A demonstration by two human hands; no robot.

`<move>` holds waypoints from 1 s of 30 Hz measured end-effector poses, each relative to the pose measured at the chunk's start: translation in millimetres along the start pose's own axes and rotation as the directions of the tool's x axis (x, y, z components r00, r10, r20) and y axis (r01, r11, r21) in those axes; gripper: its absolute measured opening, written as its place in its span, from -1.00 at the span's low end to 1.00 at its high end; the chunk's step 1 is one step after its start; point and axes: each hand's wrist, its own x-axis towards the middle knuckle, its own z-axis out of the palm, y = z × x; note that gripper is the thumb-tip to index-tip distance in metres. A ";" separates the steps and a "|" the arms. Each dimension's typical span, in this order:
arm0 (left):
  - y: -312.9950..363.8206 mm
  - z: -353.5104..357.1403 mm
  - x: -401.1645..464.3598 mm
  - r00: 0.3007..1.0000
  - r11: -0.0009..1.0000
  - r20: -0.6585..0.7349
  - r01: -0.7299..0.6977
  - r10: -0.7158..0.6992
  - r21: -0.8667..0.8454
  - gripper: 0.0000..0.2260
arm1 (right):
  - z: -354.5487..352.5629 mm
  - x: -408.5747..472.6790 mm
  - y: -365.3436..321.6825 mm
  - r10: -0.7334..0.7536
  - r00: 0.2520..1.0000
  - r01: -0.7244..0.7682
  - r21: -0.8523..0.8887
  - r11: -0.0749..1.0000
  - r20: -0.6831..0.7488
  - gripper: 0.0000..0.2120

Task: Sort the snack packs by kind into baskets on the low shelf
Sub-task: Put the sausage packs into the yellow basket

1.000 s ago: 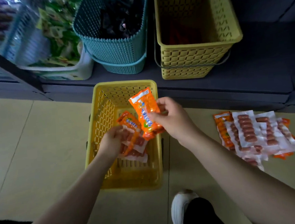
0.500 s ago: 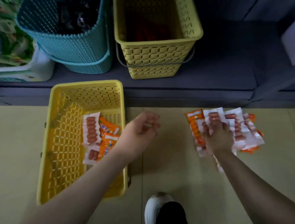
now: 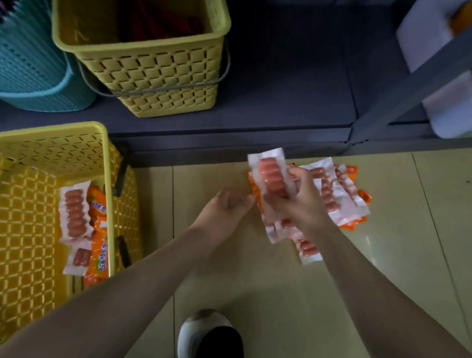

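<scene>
Gripping a sausage pack (image 3: 272, 181) in right hand (image 3: 302, 204), left hand (image 3: 226, 208) released, floor basket (image 3: 14, 175) holding mixed packs (image 3: 85, 226)

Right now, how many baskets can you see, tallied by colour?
Yellow baskets: 2, the tall basket on the low shelf and the floor basket with snack packs in it.
Teal basket: 1, on the shelf.
Total: 3

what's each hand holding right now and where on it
The right hand holds a clear sausage pack by its lower half. The left hand is open beside it, holding nothing.
</scene>
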 end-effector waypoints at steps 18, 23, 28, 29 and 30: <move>21.3 -115.2 -80.6 0.914 0.979 -0.399 -0.144 0.076 -0.143 -0.86 | 52.6 -4.1 9.5 0.122 0.980 -0.187 -0.523 0.831 -0.157 -0.78; 0.0 -160.0 -90.3 0.816 0.909 -0.571 -0.169 -0.087 -0.380 -0.86 | 93.7 -20.7 -35.9 -0.044 0.997 0.061 -0.280 0.958 0.066 -0.82; -58.2 -194.4 -88.7 0.822 0.907 -0.499 0.048 -0.274 -0.419 -0.75 | 134.2 -56.1 -133.1 -0.223 0.891 0.103 0.302 0.948 0.396 -0.86; -72.7 -195.0 -87.3 0.836 0.912 -0.444 0.151 -0.324 -0.381 -0.69 | 143.1 -60.9 -145.8 -0.225 0.868 0.078 0.325 0.942 0.442 -0.82; -87.2 -195.3 -85.6 0.831 0.907 -0.408 0.243 -0.378 -0.344 -0.65 | 153.3 -62.0 -152.7 -0.218 0.859 0.089 0.283 0.955 0.464 -0.74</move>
